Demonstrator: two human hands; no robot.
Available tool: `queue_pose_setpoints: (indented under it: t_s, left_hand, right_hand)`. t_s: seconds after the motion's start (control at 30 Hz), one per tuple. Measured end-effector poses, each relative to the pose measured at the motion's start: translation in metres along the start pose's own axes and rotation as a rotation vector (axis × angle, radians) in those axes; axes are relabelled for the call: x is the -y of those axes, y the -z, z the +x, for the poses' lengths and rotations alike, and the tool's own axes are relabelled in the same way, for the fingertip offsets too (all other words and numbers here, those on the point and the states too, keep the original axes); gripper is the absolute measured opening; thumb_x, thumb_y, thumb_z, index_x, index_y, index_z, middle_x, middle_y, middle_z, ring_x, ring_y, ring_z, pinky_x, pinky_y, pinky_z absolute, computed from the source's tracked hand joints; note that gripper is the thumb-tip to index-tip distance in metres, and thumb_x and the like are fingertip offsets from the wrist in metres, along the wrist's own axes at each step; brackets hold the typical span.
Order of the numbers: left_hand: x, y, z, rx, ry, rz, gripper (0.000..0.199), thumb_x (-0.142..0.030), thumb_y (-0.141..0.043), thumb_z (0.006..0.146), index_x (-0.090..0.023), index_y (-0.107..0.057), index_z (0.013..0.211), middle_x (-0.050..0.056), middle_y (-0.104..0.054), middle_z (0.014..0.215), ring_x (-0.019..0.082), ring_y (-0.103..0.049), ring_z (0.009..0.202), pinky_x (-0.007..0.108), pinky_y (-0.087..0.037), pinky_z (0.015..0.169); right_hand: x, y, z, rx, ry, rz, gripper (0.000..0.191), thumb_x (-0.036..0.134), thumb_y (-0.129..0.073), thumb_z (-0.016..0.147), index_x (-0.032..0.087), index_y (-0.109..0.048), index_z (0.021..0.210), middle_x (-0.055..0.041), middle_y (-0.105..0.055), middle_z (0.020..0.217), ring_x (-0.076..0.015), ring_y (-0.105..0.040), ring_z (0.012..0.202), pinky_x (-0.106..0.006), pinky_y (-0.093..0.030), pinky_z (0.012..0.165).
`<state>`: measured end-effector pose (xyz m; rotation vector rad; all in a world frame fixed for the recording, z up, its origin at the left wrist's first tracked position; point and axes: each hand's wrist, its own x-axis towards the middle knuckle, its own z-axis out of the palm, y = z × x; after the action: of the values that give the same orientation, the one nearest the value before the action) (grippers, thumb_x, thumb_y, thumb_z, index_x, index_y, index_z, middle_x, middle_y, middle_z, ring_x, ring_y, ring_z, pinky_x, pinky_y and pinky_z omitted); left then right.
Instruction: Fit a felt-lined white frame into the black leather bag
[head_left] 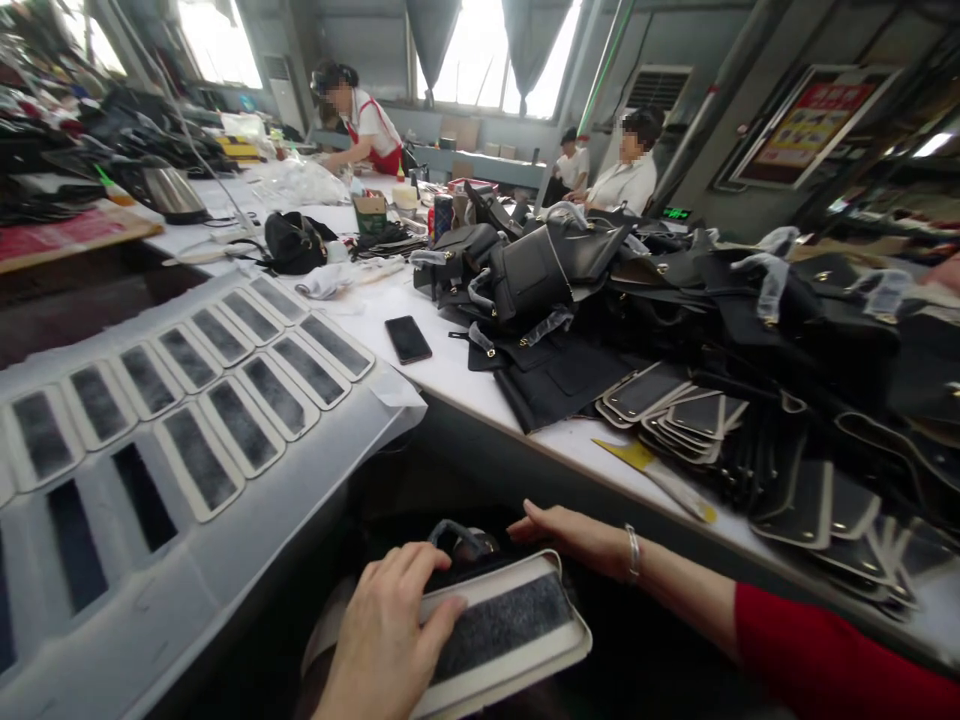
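In my lap lies a white-edged panel (510,625) with a dark strip along its middle, tilted up to the right. My left hand (401,620) rests on its left part, thumb on the upper face and fingers over the far edge. Behind the panel is a dark bag part with a curved handle (454,530). My right hand (566,538), a bracelet on its wrist, is at the panel's far right edge; its thumb is apart and the other fingertips are hidden, so its hold cannot be made out.
Similar panels (255,395) lie in rows on a sheet-covered board (247,560) at left. The white table (450,375) bears a phone (409,340), black bags (525,270), stacked flaps (690,415) and a yellow-ended tool (652,475). Several people work behind.
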<state>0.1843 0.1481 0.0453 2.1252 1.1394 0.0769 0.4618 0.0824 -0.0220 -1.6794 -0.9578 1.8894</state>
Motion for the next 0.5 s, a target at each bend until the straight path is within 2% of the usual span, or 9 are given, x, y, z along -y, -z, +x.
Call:
queue_pose_setpoints:
  t_s: [0.1, 0.17, 0.23, 0.37, 0.5]
  left_hand:
    - [-0.009, 0.003, 0.010, 0.063, 0.047, 0.024, 0.017, -0.024, -0.060, 0.081, -0.025, -0.067, 0.097, 0.001, -0.070, 0.105, 0.024, -0.061, 0.100, 0.040, -0.040, 0.088]
    - [-0.008, 0.002, 0.014, 0.099, 0.059, 0.025, 0.016, -0.026, -0.061, 0.080, -0.027, -0.067, 0.095, -0.001, -0.070, 0.101, 0.024, -0.061, 0.098, 0.039, -0.039, 0.086]
    - [-0.006, 0.001, 0.017, 0.122, 0.059, 0.023, 0.016, -0.027, -0.061, 0.080, -0.028, -0.067, 0.094, -0.002, -0.070, 0.100, 0.022, -0.061, 0.097, 0.038, -0.038, 0.084]
    - [-0.004, 0.000, 0.020, 0.168, 0.072, 0.026, 0.016, -0.026, -0.062, 0.080, -0.029, -0.067, 0.095, -0.003, -0.070, 0.102, 0.022, -0.060, 0.099, 0.038, -0.037, 0.085]
    - [-0.006, -0.002, 0.019, 0.200, 0.055, 0.028, 0.018, -0.024, -0.057, 0.084, -0.029, -0.066, 0.098, -0.001, -0.070, 0.106, 0.023, -0.060, 0.102, 0.039, -0.038, 0.087]
  right_hand:
    - [0.003, -0.008, 0.048, 0.120, -0.017, -0.102, 0.086, 0.085, -0.043, 0.078, 0.011, -0.074, 0.105, -0.0121, -0.070, 0.103, -0.0252, -0.061, 0.101, -0.037, -0.043, 0.093]
    - [0.000, -0.014, 0.078, 0.145, -0.028, -0.189, 0.082, 0.086, -0.048, 0.074, 0.011, -0.076, 0.093, -0.0072, -0.068, 0.086, -0.0208, -0.061, 0.084, -0.033, -0.045, 0.083]
    - [-0.006, -0.018, 0.103, 0.144, -0.040, -0.272, 0.077, 0.084, -0.054, 0.072, 0.013, -0.074, 0.090, -0.0026, -0.063, 0.075, -0.0166, -0.057, 0.072, -0.030, -0.045, 0.072]
    - [-0.019, -0.025, 0.133, 0.204, -0.107, -0.401, 0.069, 0.082, -0.062, 0.067, 0.016, -0.072, 0.089, 0.0012, -0.059, 0.069, -0.0131, -0.053, 0.061, -0.025, -0.041, 0.056]
    - [-0.022, -0.036, 0.148, 0.272, -0.148, -0.491, 0.065, 0.082, -0.059, 0.070, 0.018, -0.070, 0.071, 0.0011, -0.059, 0.062, -0.0126, -0.054, 0.055, -0.024, -0.041, 0.053]
